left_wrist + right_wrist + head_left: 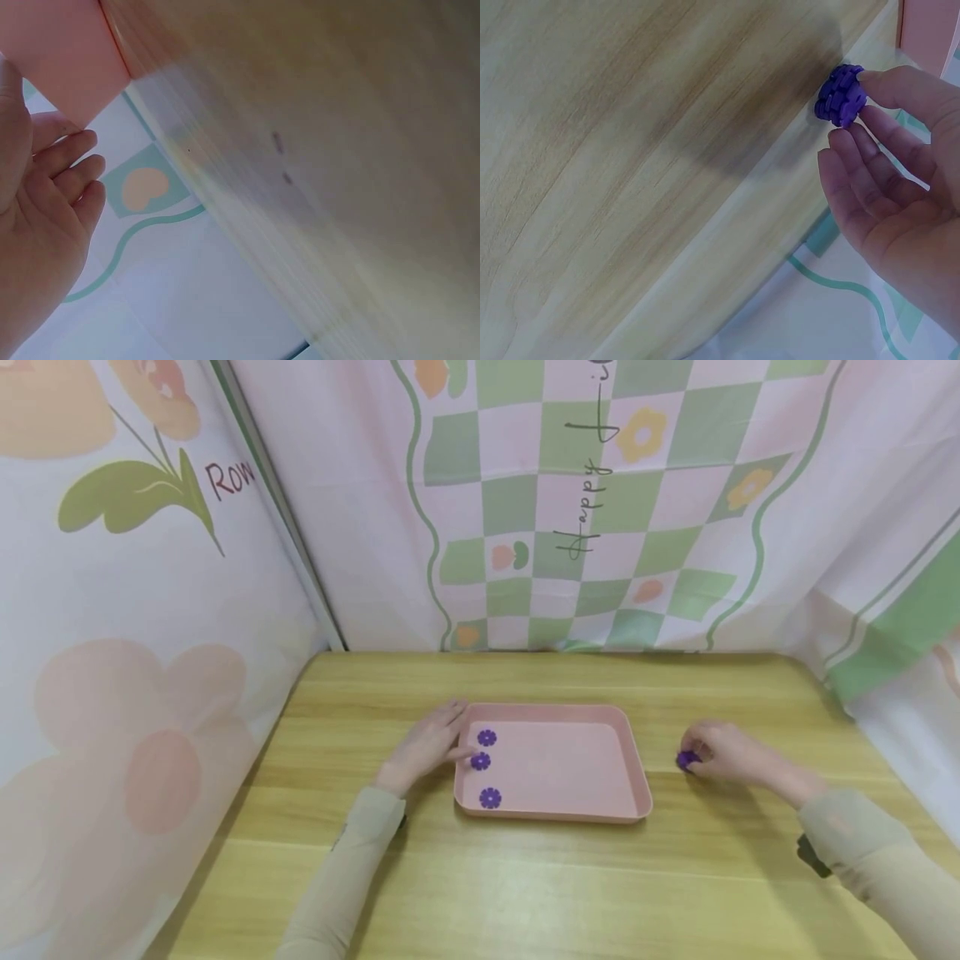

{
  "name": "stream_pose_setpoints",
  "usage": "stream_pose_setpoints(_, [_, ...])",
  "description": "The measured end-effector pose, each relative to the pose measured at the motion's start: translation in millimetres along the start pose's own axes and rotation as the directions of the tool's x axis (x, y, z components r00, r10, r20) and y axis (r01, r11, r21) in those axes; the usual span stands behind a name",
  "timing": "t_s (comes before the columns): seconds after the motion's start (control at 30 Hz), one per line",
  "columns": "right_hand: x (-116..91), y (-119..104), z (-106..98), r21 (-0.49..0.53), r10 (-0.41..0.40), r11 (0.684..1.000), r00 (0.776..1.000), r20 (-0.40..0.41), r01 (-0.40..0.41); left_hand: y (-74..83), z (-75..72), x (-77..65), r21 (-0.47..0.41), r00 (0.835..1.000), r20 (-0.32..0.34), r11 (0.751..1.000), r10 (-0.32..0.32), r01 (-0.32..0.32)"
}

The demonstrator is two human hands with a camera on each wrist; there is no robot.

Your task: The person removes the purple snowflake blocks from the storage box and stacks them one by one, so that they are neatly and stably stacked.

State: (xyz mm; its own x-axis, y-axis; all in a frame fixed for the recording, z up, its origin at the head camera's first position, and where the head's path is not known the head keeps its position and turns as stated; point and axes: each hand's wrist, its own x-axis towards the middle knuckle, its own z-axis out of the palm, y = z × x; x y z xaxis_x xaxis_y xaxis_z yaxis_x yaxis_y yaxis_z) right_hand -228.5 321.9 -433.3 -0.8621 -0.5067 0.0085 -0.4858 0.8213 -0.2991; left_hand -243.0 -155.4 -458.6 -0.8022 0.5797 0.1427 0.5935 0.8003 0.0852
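A pink rectangular tray lies on the wooden table. Along its left side sit three purple notched plastic discs, shaped like flowers: a far disc, a middle disc and a near disc. My left hand holds the tray's left wall, thumb over the rim by the middle disc and fingers outside. Right of the tray, my right hand pinches a small stack of purple notched discs between thumb and fingertips, low over the table. The number of discs in the stack is hard to tell.
The wooden table reaches back to a hanging checkered curtain. A floral curtain closes off the left side, and more fabric hangs at the right.
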Motion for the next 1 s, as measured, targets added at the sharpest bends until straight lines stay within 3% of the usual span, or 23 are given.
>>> stream_pose_setpoints(0.8, [-2.0, 4.0, 0.1, 0.014, -0.012, 1.000, 1.000, -0.027, 0.012, 1.2, -2.3, -1.2, -0.027, 1.000, 0.010, 1.000, -0.006, 0.006])
stream_pose_setpoints(1.0, [1.2, 5.1, -4.9, 0.006, -0.069, 0.998, 0.995, -0.072, 0.070, 1.5, -3.1, -0.2, -0.033, 1.000, 0.026, 0.999, -0.016, 0.017])
